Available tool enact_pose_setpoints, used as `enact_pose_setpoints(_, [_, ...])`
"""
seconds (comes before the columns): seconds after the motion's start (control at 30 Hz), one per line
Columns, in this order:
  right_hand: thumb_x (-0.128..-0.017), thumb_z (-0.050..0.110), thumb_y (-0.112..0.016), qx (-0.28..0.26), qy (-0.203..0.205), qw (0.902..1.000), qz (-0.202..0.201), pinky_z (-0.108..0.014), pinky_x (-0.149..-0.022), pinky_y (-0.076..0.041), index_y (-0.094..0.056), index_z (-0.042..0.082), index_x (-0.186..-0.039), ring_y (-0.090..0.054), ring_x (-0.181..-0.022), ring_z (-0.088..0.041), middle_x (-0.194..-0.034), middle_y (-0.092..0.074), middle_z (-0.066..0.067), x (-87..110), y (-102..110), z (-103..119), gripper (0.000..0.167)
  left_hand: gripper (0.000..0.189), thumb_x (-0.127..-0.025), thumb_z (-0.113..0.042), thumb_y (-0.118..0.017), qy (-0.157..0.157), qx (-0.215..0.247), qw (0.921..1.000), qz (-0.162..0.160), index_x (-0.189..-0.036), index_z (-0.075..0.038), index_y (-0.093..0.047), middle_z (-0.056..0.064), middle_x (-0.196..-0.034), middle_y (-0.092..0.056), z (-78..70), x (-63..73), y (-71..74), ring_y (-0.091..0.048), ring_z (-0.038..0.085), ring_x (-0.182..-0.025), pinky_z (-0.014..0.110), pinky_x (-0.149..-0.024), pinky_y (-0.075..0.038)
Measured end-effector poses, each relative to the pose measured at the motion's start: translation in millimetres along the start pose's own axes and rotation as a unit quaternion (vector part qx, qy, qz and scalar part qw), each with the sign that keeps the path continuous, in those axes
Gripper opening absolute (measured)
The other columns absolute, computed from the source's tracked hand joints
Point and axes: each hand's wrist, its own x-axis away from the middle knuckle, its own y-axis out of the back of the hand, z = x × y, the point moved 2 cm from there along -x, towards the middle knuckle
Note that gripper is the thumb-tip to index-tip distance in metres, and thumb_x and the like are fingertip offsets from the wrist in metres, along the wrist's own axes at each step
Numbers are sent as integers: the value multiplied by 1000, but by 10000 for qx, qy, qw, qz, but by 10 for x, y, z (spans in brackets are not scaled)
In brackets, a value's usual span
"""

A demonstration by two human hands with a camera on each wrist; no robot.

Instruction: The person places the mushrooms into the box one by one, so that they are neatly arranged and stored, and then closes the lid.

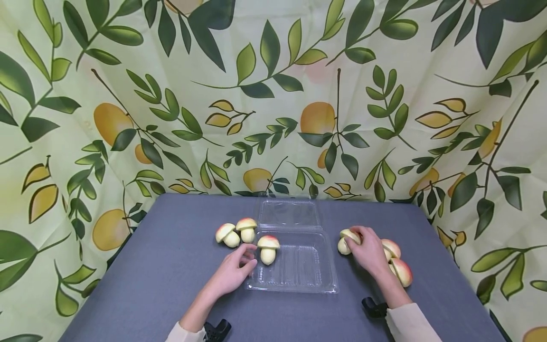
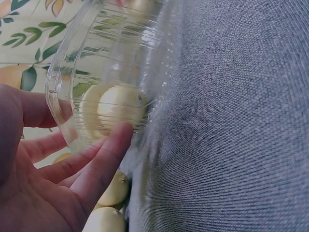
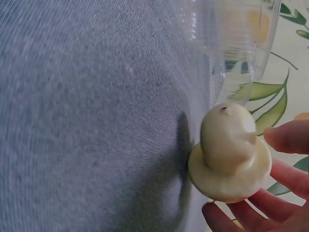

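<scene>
My left hand (image 1: 234, 268) holds the left edge of a clear plastic clamshell container (image 1: 299, 286), its fingers at the rim and side wall. Inside, near that wall, lies one toy-like mushroom (image 1: 268, 255) with a pale stem and a red-tinged cap. The left wrist view shows this mushroom (image 2: 120, 104) through the plastic. To the container's right, my right hand (image 1: 368, 249) grips another mushroom (image 1: 343, 246) by its cap, low over the table. Its rounded stem (image 3: 227, 135) points away from the palm in the right wrist view.
Two mushrooms (image 1: 228, 235) (image 1: 246, 229) lie left of the container. Two more (image 1: 391, 248) (image 1: 401, 272) sit beside my right wrist. The container's lid (image 1: 289, 213) lies folded back on the grey table (image 1: 171, 266). A leaf-patterned cloth (image 1: 273, 118) hangs behind.
</scene>
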Motion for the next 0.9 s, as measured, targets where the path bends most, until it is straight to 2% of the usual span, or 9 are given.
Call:
enact_pose_setpoints(0.17, [-92,13,-70,-346,-154,9993,64,-51,-94,-44,-65,-7,-120,-59,-110,-41,-116,-64,-27,-5,-32,-35,36,34,-100,-14,-64,32,-76,10000,12,-131,-3,-58,11,-107,-63,-10,5,4,-68,19,-90,30,-72,-52])
enact_pose_setpoints(0.33, [-95,13,-68,-634,-345,9973,156,-49,-95,-45,-67,-5,-119,-62,-109,-39,-114,-67,-25,-18,-49,-61,29,34,-100,-15,-64,53,-132,9999,29,-131,-3,-58,10,-107,-63,-23,13,8,-68,20,-91,31,-73,-52])
enact_pose_setpoints(0.47, [-96,12,-68,-843,-460,9952,184,-37,-89,-48,-69,-3,-115,-64,-103,-32,-109,-70,-21,-10,-41,-52,25,34,-100,-14,-64,30,-119,9999,19,-131,-2,-58,10,-107,-63,-33,15,9,-68,21,-92,30,-73,-52])
enact_pose_setpoints(0.63, [-96,16,-70,-1164,-607,9910,245,-20,-78,-46,-71,-1,-116,-62,-100,-23,-110,-71,-18,13,-7,3,26,33,-99,-13,-64,7,-49,10000,3,-130,-2,-58,11,-106,-63,-26,17,3,-68,19,-88,29,-71,-52])
enact_pose_setpoints(0.9, [-97,21,-70,-1193,-426,9918,156,-21,-81,-45,-71,2,-119,-60,-109,-27,-116,-70,-16,12,112,163,29,33,-99,-13,-65,39,39,10000,4,-131,-4,-58,12,-106,-63,-18,6,7,-67,17,-84,29,-69,-53])
